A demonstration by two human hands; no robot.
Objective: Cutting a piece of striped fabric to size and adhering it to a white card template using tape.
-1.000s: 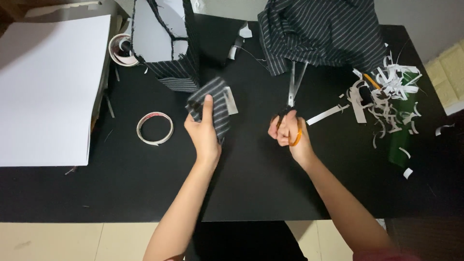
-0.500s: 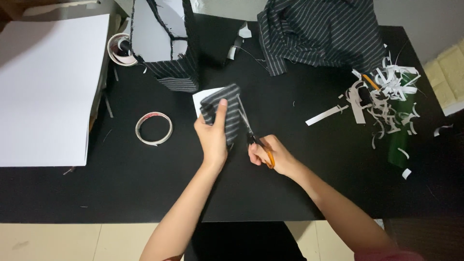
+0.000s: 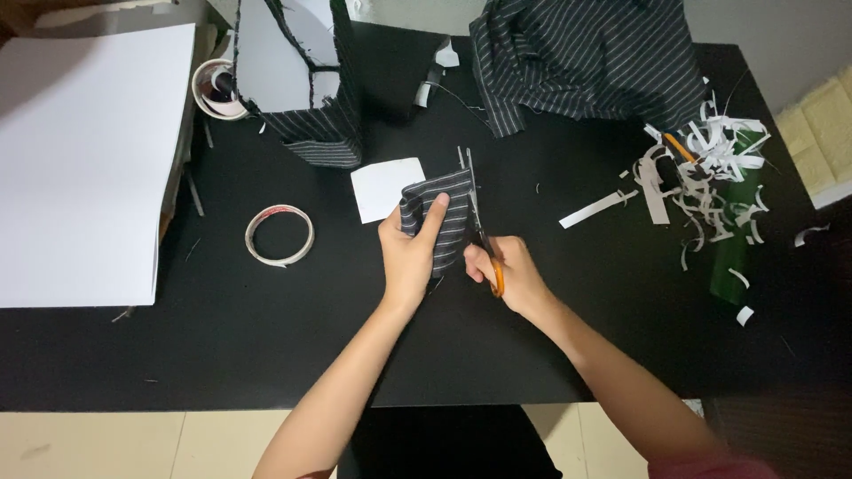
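My left hand [image 3: 410, 255] grips a small piece of dark pinstriped fabric [image 3: 451, 213] wrapped over a white card [image 3: 383, 187], thumb pressed on the cloth. My right hand [image 3: 508, 275] holds orange-handled scissors [image 3: 480, 232], whose blades run up along the right edge of the fabric piece. Both hands are above the middle of the black table [image 3: 444, 355].
A roll of tape [image 3: 279, 235] lies left of my hands. A large white sheet [image 3: 84, 160] covers the left. A fabric-covered box shape [image 3: 302, 80] and another tape roll [image 3: 216, 89] stand at the back, heaped striped cloth [image 3: 586, 58] behind, paper scraps [image 3: 701, 177] right.
My right hand brought the scissors from the right over to the fabric's right edge. My left hand lowered the fabric-wrapped card toward the table and turned it, showing more white card.
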